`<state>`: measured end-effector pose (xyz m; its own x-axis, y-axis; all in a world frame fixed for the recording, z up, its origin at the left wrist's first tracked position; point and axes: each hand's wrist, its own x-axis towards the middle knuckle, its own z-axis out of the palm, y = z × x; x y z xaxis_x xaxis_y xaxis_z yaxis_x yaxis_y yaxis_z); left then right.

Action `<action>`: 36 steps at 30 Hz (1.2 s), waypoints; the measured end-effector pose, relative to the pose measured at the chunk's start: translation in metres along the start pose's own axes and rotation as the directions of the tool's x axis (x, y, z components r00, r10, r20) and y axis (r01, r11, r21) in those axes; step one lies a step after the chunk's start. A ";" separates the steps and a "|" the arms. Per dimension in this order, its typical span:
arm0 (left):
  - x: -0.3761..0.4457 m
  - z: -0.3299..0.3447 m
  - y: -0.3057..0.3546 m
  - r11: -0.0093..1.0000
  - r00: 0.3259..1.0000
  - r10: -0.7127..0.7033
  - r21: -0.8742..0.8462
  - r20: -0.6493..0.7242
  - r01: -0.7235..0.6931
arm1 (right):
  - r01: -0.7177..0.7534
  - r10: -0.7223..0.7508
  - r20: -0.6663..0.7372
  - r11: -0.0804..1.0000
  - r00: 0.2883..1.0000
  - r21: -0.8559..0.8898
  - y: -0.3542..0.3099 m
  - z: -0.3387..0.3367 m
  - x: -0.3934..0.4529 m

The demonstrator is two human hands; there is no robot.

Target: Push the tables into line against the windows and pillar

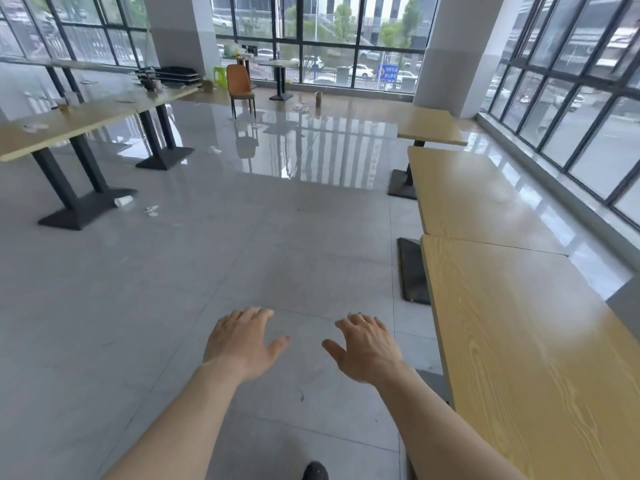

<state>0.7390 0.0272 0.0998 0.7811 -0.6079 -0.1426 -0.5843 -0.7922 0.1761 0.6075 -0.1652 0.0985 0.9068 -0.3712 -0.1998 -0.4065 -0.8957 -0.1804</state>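
Three wood-grain tables stand in a row along the window wall [571, 116] on my right. The nearest table [526, 358] sits with its long side toward that wall. The middle table [474, 195] touches its far end but is skewed slightly, so their edges do not line up. The far table [429, 128], smaller in view, stands beyond the middle one, close to the white pillar [450, 53]. Each rests on dark posts with flat black bases.

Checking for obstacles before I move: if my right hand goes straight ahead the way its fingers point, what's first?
Probably nothing close: the right hand points over bare floor, left of the tables; depth is unclear.
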 end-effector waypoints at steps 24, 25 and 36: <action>0.741 -0.110 0.022 0.979 0.980 0.201 -0.010 0.006 -0.201 | -0.251 0.251 -0.001 0.967 0.968 0.035 0.161 -0.184 0.652; 0.777 -0.119 0.022 0.979 0.979 0.206 -0.002 0.007 -0.206 | -0.262 0.262 -0.001 0.964 0.965 0.039 0.166 -0.196 0.683; 1.113 -0.161 0.069 0.960 0.960 0.279 0.009 0.035 -0.280 | -0.333 0.332 0.023 0.940 0.943 0.079 0.268 -0.274 0.981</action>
<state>1.6039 -0.6953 0.1098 0.5787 -0.8063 -0.1222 -0.7813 -0.5912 0.2001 1.4189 -0.8364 0.1180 0.7173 -0.6420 -0.2707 -0.6928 -0.6984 -0.1794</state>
